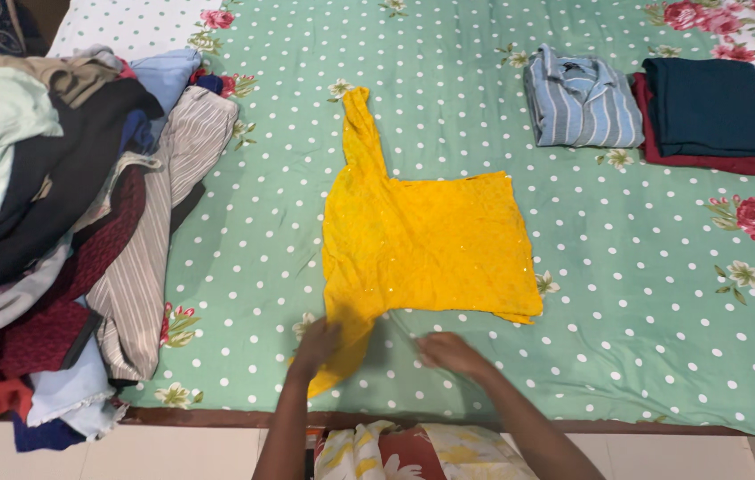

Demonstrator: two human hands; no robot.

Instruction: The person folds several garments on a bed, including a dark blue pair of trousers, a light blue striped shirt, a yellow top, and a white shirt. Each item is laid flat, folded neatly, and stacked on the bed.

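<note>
A yellow garment (426, 240) lies partly folded on the green dotted bedsheet (644, 293), one sleeve stretching toward the far side and the other toward the near edge. My left hand (317, 345) rests on the near sleeve with its fingers pressed on the cloth. Just right of that sleeve, my right hand (450, 351) lies flat on the sheet, close below the garment's lower hem, holding nothing.
A big heap of unfolded clothes (57, 231) covers the left side of the bed. At the far right sit a folded blue striped shirt (582, 100) and a dark teal folded piece on a maroon one (708, 107). The bed's near edge (395, 418) runs below my hands.
</note>
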